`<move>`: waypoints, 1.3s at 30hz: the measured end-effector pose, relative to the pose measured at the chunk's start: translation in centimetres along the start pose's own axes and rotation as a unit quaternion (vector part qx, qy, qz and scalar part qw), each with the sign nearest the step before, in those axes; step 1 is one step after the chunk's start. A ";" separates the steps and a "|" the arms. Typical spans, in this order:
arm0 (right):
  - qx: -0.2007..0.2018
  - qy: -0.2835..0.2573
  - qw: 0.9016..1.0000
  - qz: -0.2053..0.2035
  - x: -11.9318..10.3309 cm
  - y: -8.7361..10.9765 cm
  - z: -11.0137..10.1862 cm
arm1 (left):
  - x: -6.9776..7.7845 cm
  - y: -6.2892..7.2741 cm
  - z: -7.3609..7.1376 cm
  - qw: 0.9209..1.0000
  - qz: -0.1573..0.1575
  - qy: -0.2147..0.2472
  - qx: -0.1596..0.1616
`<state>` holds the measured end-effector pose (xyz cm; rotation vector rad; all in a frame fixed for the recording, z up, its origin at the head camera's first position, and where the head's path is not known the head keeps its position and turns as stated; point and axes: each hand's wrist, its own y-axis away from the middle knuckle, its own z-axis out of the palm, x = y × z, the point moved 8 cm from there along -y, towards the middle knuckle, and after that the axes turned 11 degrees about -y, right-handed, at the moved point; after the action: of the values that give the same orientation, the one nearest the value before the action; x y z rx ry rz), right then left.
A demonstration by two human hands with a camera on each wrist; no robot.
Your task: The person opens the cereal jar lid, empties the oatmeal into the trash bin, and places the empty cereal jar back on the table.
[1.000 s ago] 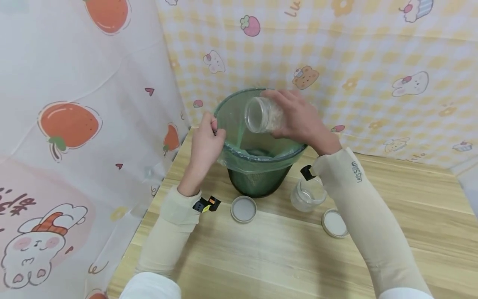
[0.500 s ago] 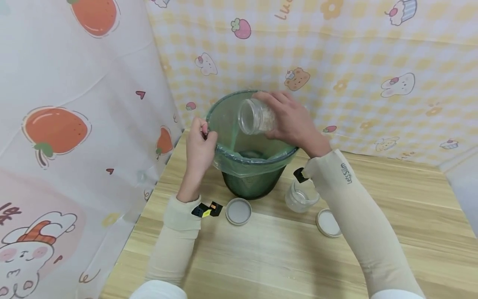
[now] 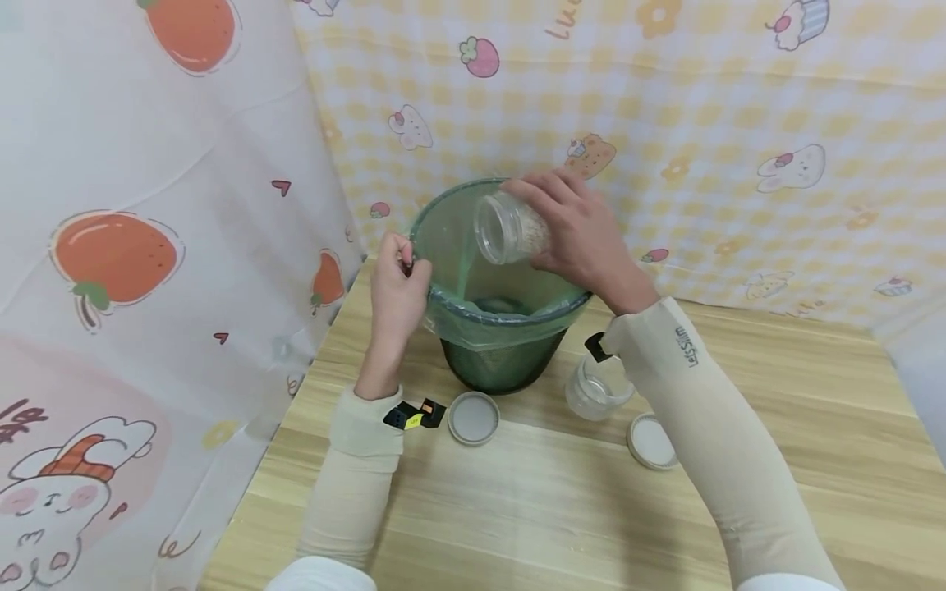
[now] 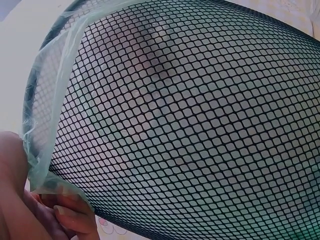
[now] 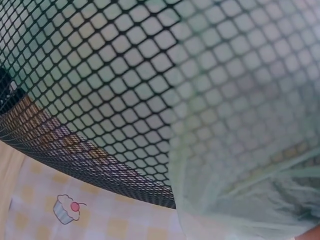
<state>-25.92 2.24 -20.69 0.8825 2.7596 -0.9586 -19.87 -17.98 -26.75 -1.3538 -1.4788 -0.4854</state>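
Note:
A mesh bin [image 3: 502,365] lined with a thin green plastic bag [image 3: 510,332] stands upright on the table. My left hand [image 3: 399,300] grips its rim on the left side, fingers curled over the liner's folded edge; the left wrist view shows those fingers [image 4: 75,217] beneath the bag. Over the bin's mouth, my right hand [image 3: 580,234] holds a clear jar [image 3: 502,230] on its side, the open end facing left and slightly down. Pale, grain-like contents show inside the jar. In the right wrist view, the mesh wall [image 5: 120,90] and the liner fill most of the frame, hiding the jar.
In front of the bin, a round lid [image 3: 474,419] lies on the wooden table [image 3: 517,509]. A second clear jar [image 3: 597,392], uncapped, stands to the right, with another lid [image 3: 654,443] beside the right forearm. Patterned cloth [image 3: 702,107] hangs behind and at left.
The head view has shifted slightly, moving the whole scene a little left. My right hand's knuckles are slightly higher over the tilted jar. My left hand keeps its grip on the rim.

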 end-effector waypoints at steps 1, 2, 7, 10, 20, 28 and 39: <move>0.001 0.002 1.000 -0.003 0.0 0.0 0.0 | 0.0 0.0 0.1 1.000 0.000 0.001 -0.001; 0.002 0.004 1.000 -0.005 -0.1 0.1 0.0 | -0.1 0.0 0.1 1.000 0.000 0.003 -0.001; 0.003 0.018 1.000 -0.014 -0.2 0.0 0.1 | -0.2 0.0 0.1 1.000 0.000 0.003 0.004; 0.003 0.030 0.999 -0.011 -0.3 -0.1 0.0 | -0.1 -0.1 0.1 1.000 0.000 0.001 0.002; 0.004 0.028 0.999 -0.037 -0.3 -0.4 -0.6 | 0.2 -0.2 0.1 1.000 0.004 -0.018 -0.007; -0.008 0.005 0.999 -0.043 0.1 -0.3 -0.7 | 0.0 0.0 -0.3 1.000 0.005 -0.021 -0.001; -0.024 0.042 0.990 -0.131 -1.9 0.1 0.1 | -0.2 0.2 -0.2 1.000 0.000 -0.020 -0.005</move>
<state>-24.33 1.32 -20.37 0.5758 3.0115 -0.9049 -19.63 -18.15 -26.96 -1.3778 -1.5105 -0.4686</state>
